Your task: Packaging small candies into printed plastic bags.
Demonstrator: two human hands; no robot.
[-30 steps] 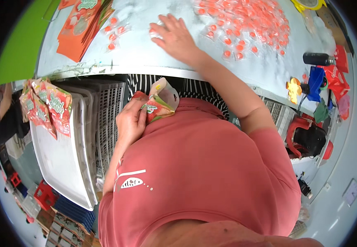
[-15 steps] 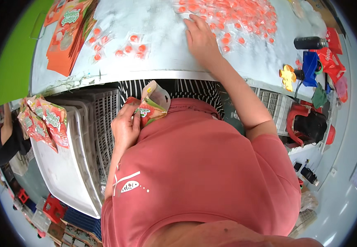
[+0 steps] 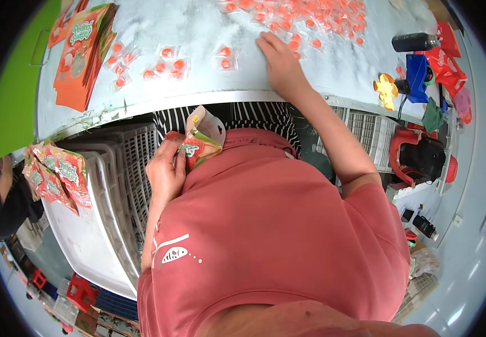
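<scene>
In my left hand [image 3: 165, 170] is a red and green candy pouch [image 3: 202, 145], held against my lap with its clear top gaping. The fingers are closed on its side; what lies inside cannot be made out. Over the table [image 3: 198, 89], my right hand [image 3: 283, 66] reaches out with fingers stretched, at the near edge of a heap of wrapped red candies [image 3: 333, 19]. Left of that hand lies a pair of wrapped candies [image 3: 225, 58]. Farther left are two small groups, one of wrapped candies [image 3: 167, 64] nearer and another beside the pouch stack.
A stack of flat orange pouches [image 3: 77, 62] lies at the table's left. Filled pouches [image 3: 58, 171] rest on white crates [image 3: 80, 236] at my left. A black bottle [image 3: 414, 42], a yellow clip-like object [image 3: 386, 91] and a blue holder [image 3: 417, 77] stand at the right.
A pair of wrapped candies now lies apart from the heap, left of my right hand. That hand is back at the heap's near edge. My left hand still holds the pouch; the view shifted slightly.
</scene>
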